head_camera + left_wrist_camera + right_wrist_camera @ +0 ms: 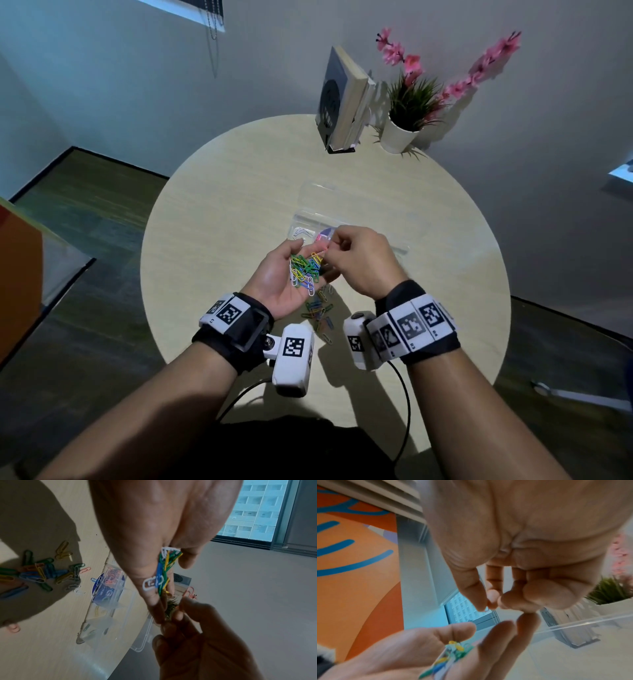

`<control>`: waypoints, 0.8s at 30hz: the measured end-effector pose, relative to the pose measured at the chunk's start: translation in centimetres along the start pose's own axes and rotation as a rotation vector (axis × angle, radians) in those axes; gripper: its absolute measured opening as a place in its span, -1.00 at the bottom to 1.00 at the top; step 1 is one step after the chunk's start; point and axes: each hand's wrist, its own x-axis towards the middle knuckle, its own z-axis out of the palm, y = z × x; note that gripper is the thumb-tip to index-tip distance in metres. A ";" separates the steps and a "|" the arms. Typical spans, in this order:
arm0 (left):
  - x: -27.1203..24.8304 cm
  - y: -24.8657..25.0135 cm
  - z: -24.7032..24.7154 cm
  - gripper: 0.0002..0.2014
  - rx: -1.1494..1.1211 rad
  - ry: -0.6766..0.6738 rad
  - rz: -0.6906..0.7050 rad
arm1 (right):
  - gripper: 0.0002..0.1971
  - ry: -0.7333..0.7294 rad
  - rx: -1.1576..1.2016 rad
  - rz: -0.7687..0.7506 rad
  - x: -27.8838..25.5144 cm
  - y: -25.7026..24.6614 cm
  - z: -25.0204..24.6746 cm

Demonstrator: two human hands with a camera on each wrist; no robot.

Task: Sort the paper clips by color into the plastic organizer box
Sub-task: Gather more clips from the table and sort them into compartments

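Observation:
My left hand (pixel 291 255) lies palm up over the table with straight fingers and carries a heap of green, yellow, blue and white paper clips (pixel 306 270), also seen as the heap (pixel 163 569). My right hand (pixel 327 251) hovers at the left fingertips, thumb and forefinger pinching one pink paper clip (pixel 190 591). Just beyond both hands lies the clear organizer box (pixel 352 219) with its lid open. The box compartments (pixel 111 601) hold pink, blue, yellow and green clips apart. More loose clips (pixel 320 315) lie on the table under my wrists.
The round pale wood table (pixel 222 205) has a book in a stand (pixel 339 102) and a white pot with a plant and pink flowers (pixel 406 116) at its far edge. Camera cables hang off the near edge.

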 end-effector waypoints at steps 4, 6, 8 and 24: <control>0.2 -0.2 -0.4 -0.55 0.034 0.032 -0.005 | -0.79 0.044 0.191 0.073 0.3 0.9 -1.1; 0.2 -0.1 -0.8 -0.53 -0.006 0.039 -0.008 | -0.83 0.081 0.205 0.102 1.1 1.6 -1.4; 0.3 0.0 -1.1 -0.51 -0.052 0.029 -0.011 | -0.85 0.105 0.172 0.122 2.3 2.2 -1.4; 1.3 2.2 -1.0 -0.54 -0.162 0.053 0.049 | -0.96 0.017 -0.038 0.088 7.9 2.8 0.5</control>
